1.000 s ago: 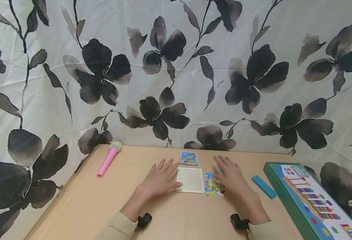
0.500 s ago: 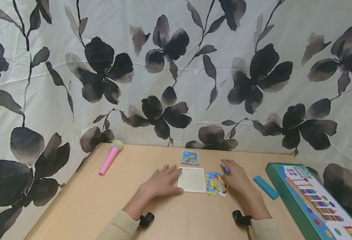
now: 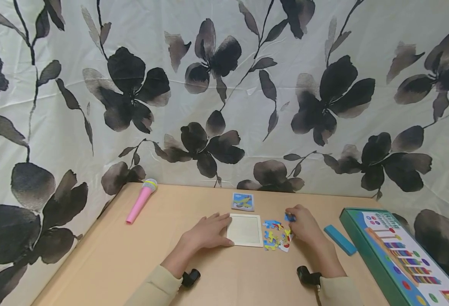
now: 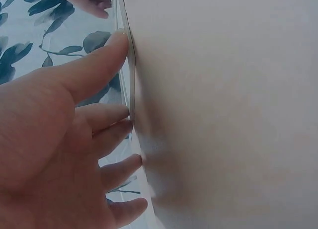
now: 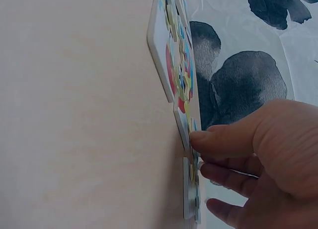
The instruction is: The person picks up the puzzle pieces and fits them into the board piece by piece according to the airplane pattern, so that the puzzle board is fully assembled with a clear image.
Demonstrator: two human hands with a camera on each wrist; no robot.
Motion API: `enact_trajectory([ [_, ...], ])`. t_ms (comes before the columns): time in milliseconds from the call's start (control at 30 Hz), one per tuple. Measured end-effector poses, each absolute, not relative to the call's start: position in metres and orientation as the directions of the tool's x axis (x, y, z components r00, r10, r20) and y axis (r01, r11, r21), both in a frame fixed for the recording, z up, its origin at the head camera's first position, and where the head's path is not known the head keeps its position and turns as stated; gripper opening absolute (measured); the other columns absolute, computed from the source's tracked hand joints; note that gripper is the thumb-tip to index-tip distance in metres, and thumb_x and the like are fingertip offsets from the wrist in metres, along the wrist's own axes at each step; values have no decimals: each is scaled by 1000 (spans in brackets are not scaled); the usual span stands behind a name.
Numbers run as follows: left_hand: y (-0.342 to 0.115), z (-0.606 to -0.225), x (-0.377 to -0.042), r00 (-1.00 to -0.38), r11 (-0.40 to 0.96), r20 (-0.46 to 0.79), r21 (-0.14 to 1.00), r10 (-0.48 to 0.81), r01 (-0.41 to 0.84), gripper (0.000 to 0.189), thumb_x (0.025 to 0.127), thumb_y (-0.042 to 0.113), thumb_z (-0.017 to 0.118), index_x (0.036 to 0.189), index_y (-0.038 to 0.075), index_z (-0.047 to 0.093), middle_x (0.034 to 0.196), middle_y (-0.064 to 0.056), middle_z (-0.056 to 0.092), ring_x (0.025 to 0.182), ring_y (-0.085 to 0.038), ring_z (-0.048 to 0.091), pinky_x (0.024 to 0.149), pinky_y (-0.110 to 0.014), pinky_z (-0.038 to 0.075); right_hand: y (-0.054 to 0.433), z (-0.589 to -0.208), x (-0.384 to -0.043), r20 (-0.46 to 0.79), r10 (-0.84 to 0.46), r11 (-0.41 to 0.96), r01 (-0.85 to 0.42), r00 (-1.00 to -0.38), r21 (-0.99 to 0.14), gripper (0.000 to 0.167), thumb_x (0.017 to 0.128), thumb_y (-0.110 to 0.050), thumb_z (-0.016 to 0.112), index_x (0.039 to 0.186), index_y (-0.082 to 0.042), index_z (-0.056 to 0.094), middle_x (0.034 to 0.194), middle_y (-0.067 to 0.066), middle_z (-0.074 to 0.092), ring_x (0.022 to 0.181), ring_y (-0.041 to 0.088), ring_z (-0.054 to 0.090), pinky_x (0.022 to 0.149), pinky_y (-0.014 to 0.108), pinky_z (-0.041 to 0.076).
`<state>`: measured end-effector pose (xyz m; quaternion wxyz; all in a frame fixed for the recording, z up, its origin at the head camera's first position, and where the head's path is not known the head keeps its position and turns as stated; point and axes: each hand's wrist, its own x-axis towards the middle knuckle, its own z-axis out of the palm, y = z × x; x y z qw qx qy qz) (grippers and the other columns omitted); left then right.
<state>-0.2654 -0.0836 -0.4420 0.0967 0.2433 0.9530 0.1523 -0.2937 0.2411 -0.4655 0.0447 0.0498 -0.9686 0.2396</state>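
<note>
A cream square puzzle tray [image 3: 244, 230] lies flat on the table, with nothing in its recess. My left hand [image 3: 208, 232] rests at its left side, fingers relaxed, thumb [image 4: 117, 45] against the tray's edge. Right of the tray is a cluster of loose jigsaw pieces [image 3: 272, 236] in blue, yellow and red, some overlapping. My right hand [image 3: 306, 224] is at the cluster's far right, thumb and fingers curled at a blue puzzle piece [image 3: 290, 217], which they pinch. In the right wrist view, the thumb [image 5: 203, 139] is right at the pieces' edges; part of the held piece is hidden.
A small picture square [image 3: 242, 201] with a yellow shape on blue lies behind the tray. A pink toy microphone [image 3: 140, 203] lies at the back left. A blue bar [image 3: 340, 239] and a large green-sided box [image 3: 404, 255] are on the right. Patterned cloth [image 3: 262, 97] hangs behind the table.
My right hand has moved right off the cluster, and its fingers have curled at the blue piece, which has shifted slightly right. The left hand's fingers have drawn together a little beside the tray.
</note>
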Motion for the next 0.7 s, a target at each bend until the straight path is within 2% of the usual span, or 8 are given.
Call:
enact_trajectory([
  [167, -83, -443, -267, -867, 832, -110, 361, 487, 422, 79, 85, 49, 73, 150, 13, 46, 160, -4, 39, 149, -37, 31, 116, -66, 25, 241, -464, -294, 76, -30, 867, -63, -997, -494, 44, 80, 9, 62, 123, 3, 66, 105, 16, 61, 89, 25, 53, 69, 29, 49],
  [400, -83, -443, -267, -863, 828, -108, 364, 493, 427, 80, 85, 50, 72, 150, 13, 45, 160, -4, 39, 149, -38, 31, 116, -66, 27, 243, -461, -293, 17, 0, 828, -10, -1000, -561, 46, 78, 8, 64, 124, 3, 64, 100, 17, 60, 88, 27, 52, 55, 26, 44],
  [533, -84, -442, -266, -863, 825, -110, 375, 493, 424, 80, 85, 50, 72, 150, 12, 44, 160, -4, 38, 150, -38, 31, 116, -66, 26, 244, -462, -294, -9, 15, 785, 17, -1000, -620, 41, 79, 6, 66, 119, 2, 66, 95, 14, 60, 84, 25, 53, 56, 26, 45],
  [700, -84, -441, -265, -861, 821, -107, 380, 496, 426, 79, 86, 49, 73, 150, 12, 44, 160, -5, 39, 150, -38, 30, 116, -67, 25, 245, -460, -293, 0, 10, 758, 7, -1000, -653, 19, 89, 0, 64, 107, -3, 70, 92, 10, 63, 82, 22, 54, 63, 26, 49],
])
